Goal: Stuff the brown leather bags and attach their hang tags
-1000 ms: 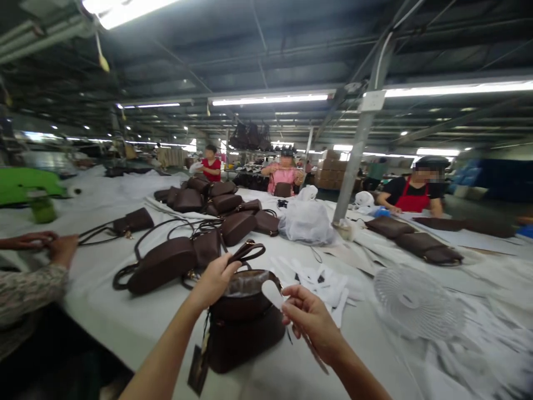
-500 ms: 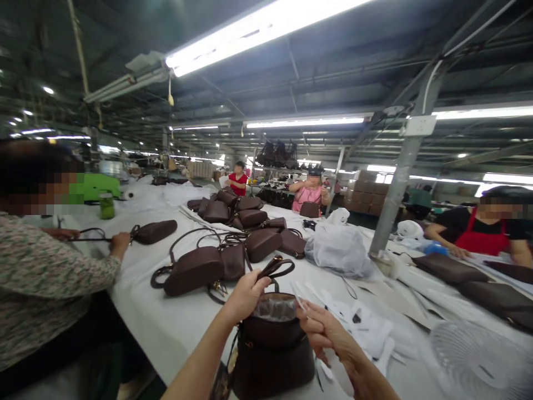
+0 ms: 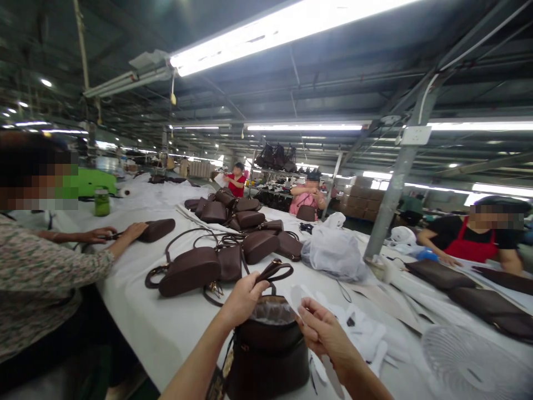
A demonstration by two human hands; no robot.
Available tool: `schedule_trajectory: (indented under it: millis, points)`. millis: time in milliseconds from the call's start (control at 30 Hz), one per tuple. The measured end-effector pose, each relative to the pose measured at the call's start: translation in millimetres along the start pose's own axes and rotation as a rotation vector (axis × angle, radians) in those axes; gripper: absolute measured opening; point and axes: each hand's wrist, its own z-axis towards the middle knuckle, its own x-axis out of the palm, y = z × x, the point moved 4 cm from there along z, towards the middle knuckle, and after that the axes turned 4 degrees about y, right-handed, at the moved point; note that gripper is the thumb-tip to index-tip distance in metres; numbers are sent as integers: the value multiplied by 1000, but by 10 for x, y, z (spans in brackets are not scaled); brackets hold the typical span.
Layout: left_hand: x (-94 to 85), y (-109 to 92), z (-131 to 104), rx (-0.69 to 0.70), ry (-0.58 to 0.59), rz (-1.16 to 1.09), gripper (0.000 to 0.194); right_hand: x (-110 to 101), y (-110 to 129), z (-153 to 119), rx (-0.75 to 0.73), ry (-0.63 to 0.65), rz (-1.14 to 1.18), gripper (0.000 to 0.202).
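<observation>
A dark brown bag [image 3: 268, 355] stands upright at the table's near edge, its top open and a clear plastic lining [image 3: 272, 312] showing inside. My left hand [image 3: 244, 297] is closed on the bag's looped strap [image 3: 275, 270], at the left of the opening. At the right of the opening, my right hand [image 3: 320, 328] pinches a thin white strip [image 3: 295, 297], whose upper end rises above the fingers. Another pale strip [image 3: 332, 375] shows below that palm.
Brown bags [image 3: 191, 271] are piled beyond my hands. White plastic [image 3: 333, 250], white pieces [image 3: 366, 328] and a fan [image 3: 470, 361] lie to the right. A person's hand [image 3: 135, 230] touches a bag at left; other people are across the table.
My right hand has turned slightly, and more of the white strip shows above its fingers. The person at left has moved both hands closer to their bag. The view has shifted slightly.
</observation>
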Motion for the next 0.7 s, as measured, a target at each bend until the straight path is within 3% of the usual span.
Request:
schedule_trajectory:
  millis: [100,300,400,533,700]
  points:
    - [-3,20,-1,-8,4,-16,23,-333,38,-144,-49,-142,-269,39]
    - [10,54,36,-38,45,-63,26,-1448,-258,-544,-52,-491,-1107,8]
    - [14,67,63,-43,61,-59,26,-1731,-441,-721,-52,-554,-1444,5]
    - [4,97,95,-35,59,-25,26,-1866,-655,-802,70,-523,-1456,10]
    - [9,118,112,-54,50,-66,28,-1967,-807,-770,129,-562,-1133,11]
